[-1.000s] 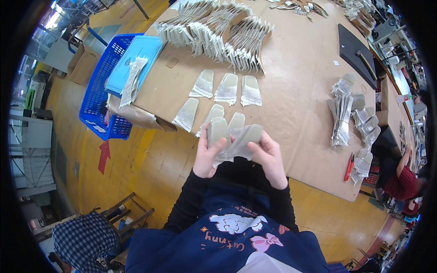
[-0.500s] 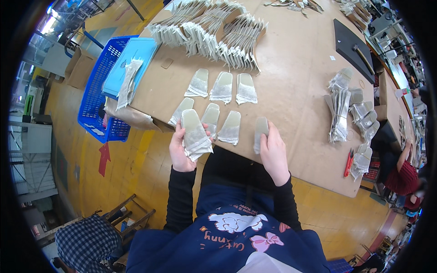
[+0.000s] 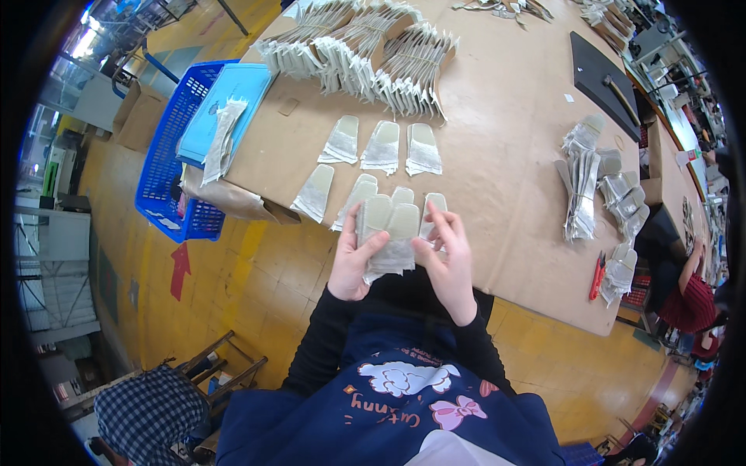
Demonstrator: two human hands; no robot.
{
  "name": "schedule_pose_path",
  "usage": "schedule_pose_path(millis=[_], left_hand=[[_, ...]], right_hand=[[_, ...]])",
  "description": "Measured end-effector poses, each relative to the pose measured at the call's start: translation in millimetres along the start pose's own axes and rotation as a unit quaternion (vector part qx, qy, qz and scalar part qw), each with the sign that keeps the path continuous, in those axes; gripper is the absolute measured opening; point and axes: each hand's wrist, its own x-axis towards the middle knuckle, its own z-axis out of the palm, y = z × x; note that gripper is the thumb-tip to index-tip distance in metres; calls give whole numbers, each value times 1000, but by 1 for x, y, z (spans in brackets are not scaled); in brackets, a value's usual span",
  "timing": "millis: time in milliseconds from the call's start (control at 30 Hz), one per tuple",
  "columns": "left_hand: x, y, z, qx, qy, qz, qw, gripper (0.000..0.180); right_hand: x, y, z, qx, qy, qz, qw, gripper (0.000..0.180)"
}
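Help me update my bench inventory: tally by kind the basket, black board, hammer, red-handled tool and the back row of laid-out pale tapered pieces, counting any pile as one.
Pale tapered pieces, back row: 3
Blue basket: 1
Black board: 1
Hammer: 1
Red-handled tool: 1
Total: 7

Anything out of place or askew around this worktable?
Mildly: one pale bundle lies slantwise across the light-blue panel by the blue basket, apart from the rows of pale pieces on the table. Brown paper also looks rumpled at the table's left corner.

Bright, soft shadows — fisheye-bent edges, black rim
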Motion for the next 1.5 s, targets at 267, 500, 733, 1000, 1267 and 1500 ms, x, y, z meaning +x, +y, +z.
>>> schedule_pose_path(millis=[267,500,733,1000,1267,1500], left_hand=[[0,-2,4,-63,-49,-38,996,40],[1,-13,10,-12,-2,5,1000,51],[0,-7,5,9,-13,8,1000,50],[7,9,-11,-47,15,20,999,42],[0,2,-5,-87,-5,-12,996,43],[2,3,1,-66,-24,9,997,46]], right_hand=[[2,-22,-12,310,133,130,932,36],[2,-15,-3,223,-18,139,965,32],[6,-18,-10,-7,63,-1,998,21],[74,19,-40,-500,63,62,862,32],[150,55,-58,-139,146,-66,977,43],[161,84,-48,-341,319,-115,877,41]])
